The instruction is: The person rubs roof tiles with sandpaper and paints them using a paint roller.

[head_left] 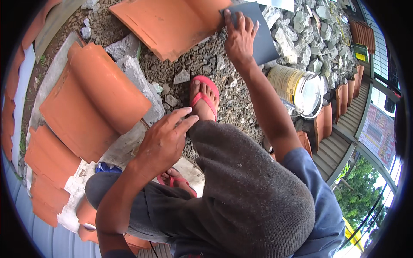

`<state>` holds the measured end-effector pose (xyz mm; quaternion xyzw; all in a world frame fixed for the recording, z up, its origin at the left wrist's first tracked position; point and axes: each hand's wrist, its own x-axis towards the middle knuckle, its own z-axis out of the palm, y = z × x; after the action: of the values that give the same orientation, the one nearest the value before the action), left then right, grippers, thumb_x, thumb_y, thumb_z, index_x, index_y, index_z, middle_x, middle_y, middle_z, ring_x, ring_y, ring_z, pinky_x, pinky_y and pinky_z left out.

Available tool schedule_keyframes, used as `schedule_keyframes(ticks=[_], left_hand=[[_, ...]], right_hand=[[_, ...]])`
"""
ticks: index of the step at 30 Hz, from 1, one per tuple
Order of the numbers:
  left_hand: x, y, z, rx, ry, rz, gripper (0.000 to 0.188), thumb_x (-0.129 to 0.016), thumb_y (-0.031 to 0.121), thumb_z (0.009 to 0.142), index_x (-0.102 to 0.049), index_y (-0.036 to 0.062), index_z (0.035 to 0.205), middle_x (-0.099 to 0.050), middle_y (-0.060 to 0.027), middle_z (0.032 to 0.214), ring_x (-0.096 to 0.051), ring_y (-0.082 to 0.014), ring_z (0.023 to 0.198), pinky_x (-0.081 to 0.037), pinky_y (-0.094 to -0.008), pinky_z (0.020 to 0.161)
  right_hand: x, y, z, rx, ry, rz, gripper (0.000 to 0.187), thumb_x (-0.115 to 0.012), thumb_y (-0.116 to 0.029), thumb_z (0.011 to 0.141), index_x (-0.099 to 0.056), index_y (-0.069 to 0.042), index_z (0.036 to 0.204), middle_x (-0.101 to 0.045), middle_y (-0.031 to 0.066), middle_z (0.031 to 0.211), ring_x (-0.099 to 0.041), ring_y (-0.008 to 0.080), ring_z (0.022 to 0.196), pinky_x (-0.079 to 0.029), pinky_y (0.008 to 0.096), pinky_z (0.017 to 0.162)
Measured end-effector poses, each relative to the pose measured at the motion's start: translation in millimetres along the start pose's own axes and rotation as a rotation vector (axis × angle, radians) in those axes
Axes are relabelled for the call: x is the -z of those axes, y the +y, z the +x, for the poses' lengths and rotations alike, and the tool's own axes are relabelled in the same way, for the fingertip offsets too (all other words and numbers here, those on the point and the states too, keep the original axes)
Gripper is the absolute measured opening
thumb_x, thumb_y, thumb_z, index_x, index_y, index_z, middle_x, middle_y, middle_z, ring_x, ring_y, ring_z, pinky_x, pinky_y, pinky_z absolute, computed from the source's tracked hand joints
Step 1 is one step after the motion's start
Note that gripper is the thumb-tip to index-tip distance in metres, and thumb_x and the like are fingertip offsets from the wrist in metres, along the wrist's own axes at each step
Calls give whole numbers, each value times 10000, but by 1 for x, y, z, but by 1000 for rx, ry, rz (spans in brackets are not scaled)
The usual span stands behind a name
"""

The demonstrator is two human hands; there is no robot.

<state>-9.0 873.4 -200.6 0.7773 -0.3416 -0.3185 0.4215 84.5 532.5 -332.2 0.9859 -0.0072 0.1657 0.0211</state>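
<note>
My right hand is at the far side, its fingers bent over the left edge of a flat dark grey sheet; the thumb does not show. That sheet looks like sandpaper and overlaps the right end of an orange clay roof tile. My left hand hovers in front of my knee, fingers loosely apart and nothing in them. To its left, a second roof tile with a rounded ridge rests tilted on pale stones.
Rubble is heaped at the far right. A yellow-labelled can lies beside a clear plastic tub on the gravel. More tiles stand at the left, and a tile row runs at the right. My red-sandalled foot is on the gravel.
</note>
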Motion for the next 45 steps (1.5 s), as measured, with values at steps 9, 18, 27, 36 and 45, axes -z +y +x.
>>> schedule_keyframes(ticks=[9,18,27,36,45], left_hand=[[-4,-12,-16,18,2,16,422,-580,-17,902,-646,27,1317,-589,-192,1395,-602,-389,1239,-486,-488,1057],[6,-11,-19,-8,-12,55,408,-604,-19,887,-664,27,1288,-646,-146,1300,-632,-364,1180,-505,-468,1022],[17,-21,-26,50,93,91,359,-592,-49,878,-687,2,1220,-680,-142,1206,-652,-341,1116,-525,-460,979],[5,-8,-28,-28,9,197,382,-602,-23,831,-695,15,1200,-673,-119,1172,-660,-308,1076,-539,-441,937],[-4,0,-25,-70,-81,231,408,-601,-2,824,-689,22,1222,-665,-111,1192,-658,-287,1108,-531,-436,953]], right_hand=[[4,17,0,396,-98,-263,686,-565,-110,932,-407,-174,1596,-475,77,1400,-482,326,1264,-295,626,1217],[0,33,12,662,-166,-211,802,-621,-52,874,-385,-227,1620,-456,46,1415,-497,297,1229,-338,574,1207],[6,24,19,804,-244,-319,738,-634,-72,882,-445,-187,1587,-461,35,1358,-524,260,1151,-370,526,1208],[4,2,-3,850,-340,-524,660,-571,-152,925,-450,-70,1568,-461,44,1400,-486,243,1231,-317,520,1240],[-6,-11,-10,796,-344,-463,713,-592,-148,897,-411,-39,1579,-472,77,1340,-497,265,1187,-315,517,1232]])
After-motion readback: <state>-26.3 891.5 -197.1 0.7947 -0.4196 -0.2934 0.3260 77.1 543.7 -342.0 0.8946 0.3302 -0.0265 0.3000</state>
